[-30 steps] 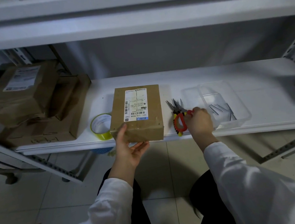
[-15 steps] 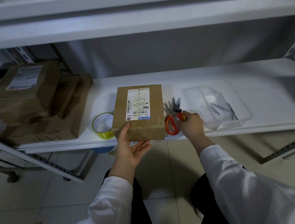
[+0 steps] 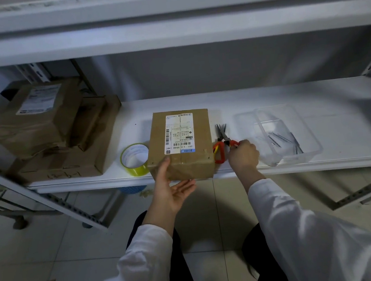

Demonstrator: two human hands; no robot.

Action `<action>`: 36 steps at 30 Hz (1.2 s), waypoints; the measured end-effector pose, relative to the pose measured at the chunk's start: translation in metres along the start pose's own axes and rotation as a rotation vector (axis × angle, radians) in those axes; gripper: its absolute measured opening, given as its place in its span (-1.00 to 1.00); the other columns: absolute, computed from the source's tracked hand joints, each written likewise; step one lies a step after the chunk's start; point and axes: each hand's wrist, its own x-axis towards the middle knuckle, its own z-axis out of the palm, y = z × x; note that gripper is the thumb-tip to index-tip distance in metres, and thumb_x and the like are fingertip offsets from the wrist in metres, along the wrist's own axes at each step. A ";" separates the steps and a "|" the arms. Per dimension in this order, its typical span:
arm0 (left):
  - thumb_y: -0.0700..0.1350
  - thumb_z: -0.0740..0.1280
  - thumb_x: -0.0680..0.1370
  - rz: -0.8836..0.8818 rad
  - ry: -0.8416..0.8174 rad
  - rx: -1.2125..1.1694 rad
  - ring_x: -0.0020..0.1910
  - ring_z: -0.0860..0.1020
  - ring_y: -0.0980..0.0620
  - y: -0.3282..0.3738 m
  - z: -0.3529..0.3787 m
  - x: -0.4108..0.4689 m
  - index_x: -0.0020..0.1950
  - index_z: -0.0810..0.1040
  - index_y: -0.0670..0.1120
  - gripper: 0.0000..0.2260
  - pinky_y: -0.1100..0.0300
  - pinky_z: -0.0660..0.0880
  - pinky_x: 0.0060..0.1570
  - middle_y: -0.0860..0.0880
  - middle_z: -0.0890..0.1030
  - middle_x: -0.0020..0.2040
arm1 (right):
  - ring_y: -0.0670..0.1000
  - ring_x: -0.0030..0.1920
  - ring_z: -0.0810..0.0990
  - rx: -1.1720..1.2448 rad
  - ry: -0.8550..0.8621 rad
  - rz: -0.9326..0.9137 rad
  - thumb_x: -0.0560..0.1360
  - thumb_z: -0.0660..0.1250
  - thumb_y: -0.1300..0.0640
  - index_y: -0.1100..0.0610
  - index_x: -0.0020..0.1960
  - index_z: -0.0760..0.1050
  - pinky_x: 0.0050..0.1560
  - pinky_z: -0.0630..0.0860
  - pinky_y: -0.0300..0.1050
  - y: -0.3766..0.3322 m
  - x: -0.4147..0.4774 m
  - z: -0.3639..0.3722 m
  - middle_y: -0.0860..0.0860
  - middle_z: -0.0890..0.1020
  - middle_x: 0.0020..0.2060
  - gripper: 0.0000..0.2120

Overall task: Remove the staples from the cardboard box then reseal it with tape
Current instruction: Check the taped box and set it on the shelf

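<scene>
The cardboard box sat at the shelf's front edge, your left hand's thumb on its near corner, fingers straight. At 3 o'clock, your right hand pinched the pliers. Prying hard could have tipped the box off.

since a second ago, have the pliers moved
Yes. The pliers, gripped by the right hand, have shifted left toward the cardboard box: their red handle now lies close beside its right side, where a gap showed before.
</scene>
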 end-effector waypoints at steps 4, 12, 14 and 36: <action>0.15 0.43 0.34 -0.001 -0.008 0.005 0.10 0.53 -0.28 0.001 -0.001 0.001 0.43 0.22 -0.10 -0.23 -0.15 0.51 0.09 -0.22 0.49 0.09 | 0.23 0.33 0.29 -0.011 -0.058 0.026 0.54 0.17 0.01 0.19 0.36 0.30 0.30 0.23 0.06 -0.006 0.000 0.003 0.18 0.36 0.32 -0.55; 0.12 0.40 0.41 0.014 0.005 -0.011 0.08 0.53 -0.29 0.001 -0.002 0.002 0.43 0.22 -0.13 -0.30 -0.18 0.47 0.17 -0.19 0.48 0.03 | 0.23 0.26 0.36 -0.033 -0.216 -0.039 0.51 0.14 0.05 0.15 0.29 0.33 0.22 0.28 0.05 -0.010 0.001 -0.009 0.17 0.45 0.21 -0.62; 0.11 0.43 0.39 0.007 0.001 -0.028 0.11 0.52 -0.31 0.003 -0.003 0.001 0.42 0.22 -0.15 -0.27 -0.19 0.48 0.17 -0.22 0.48 0.09 | 0.24 0.22 0.41 0.110 -0.131 -0.180 0.47 0.17 0.09 0.20 0.24 0.34 0.17 0.34 0.03 -0.009 -0.005 -0.015 0.20 0.48 0.15 -0.63; 0.07 0.42 0.44 0.052 -0.025 -0.082 0.01 0.52 -0.30 0.005 0.000 -0.011 0.34 0.29 -0.07 -0.44 -0.23 0.45 0.21 -0.15 0.45 -0.01 | 0.23 0.04 0.56 -0.197 0.018 -0.199 0.52 0.21 0.24 0.27 0.07 0.44 -0.10 0.42 -0.08 -0.003 -0.019 -0.036 0.23 0.60 0.02 -0.84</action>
